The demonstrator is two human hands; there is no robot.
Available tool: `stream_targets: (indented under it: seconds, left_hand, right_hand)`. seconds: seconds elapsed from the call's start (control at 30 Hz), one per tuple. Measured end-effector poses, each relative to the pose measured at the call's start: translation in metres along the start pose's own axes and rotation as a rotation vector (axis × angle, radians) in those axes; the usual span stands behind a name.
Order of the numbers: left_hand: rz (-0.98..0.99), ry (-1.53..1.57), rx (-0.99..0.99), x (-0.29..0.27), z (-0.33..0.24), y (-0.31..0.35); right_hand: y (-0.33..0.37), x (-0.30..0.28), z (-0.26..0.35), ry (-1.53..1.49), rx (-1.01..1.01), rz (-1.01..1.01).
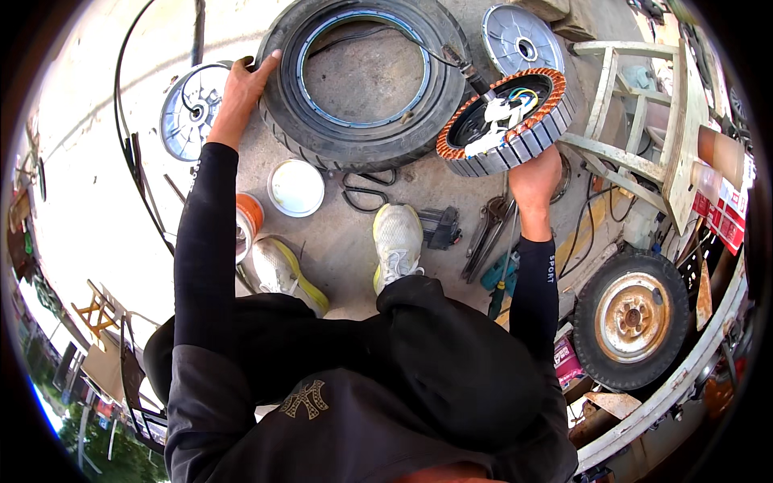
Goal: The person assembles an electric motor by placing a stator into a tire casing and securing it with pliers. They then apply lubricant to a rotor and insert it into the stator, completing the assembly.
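My left hand (244,90) grips the left edge of a black tyre (282,113), thumb laid on its sidewall. The tyre lies tilted on the ground, with a blue-edged metal rim (304,80) inside it. My right hand (535,183) holds a motor stator (515,153) from below, just right of the tyre. The stator has copper windings round its edge and white wrapped wires at its centre. From it a black cable (435,55) runs across the tyre's opening. My right fingertips are hidden beneath the stator.
Round metal covers lie left (179,121) and right (543,40) of the tyre. A white lid (296,188), an orange tub (250,216), wrenches (489,229) and a screwdriver (498,296) are near my feet. A wooden stool (678,129) and a rusty-rimmed wheel (632,318) are at right.
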State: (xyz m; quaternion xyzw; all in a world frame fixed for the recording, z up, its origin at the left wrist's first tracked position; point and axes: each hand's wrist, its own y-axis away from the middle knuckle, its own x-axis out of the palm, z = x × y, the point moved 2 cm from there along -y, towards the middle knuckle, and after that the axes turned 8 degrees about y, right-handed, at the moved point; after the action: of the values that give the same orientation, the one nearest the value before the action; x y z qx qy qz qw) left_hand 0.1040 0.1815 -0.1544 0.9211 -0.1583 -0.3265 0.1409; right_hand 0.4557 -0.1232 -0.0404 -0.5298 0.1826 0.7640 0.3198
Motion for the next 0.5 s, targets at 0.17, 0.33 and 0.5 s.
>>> stream_targets:
  seconds: [0.17, 0.33, 0.5]
  left_hand:
    - [0.350, 0.368, -0.284, 0.001, 0.008, -0.032]
    - [0.356, 0.373, -0.333, 0.003, 0.008, -0.051]
    - [0.405, 0.413, -0.195, -0.012, -0.064, -0.020]
  right_hand:
    - [0.002, 0.009, 0.001, 0.037, 0.106, 0.144]
    - [-0.011, -0.001, 0.010, 0.136, 0.137, 0.276]
    - [-0.025, -0.018, 0.027, 0.249, 0.050, 0.401]
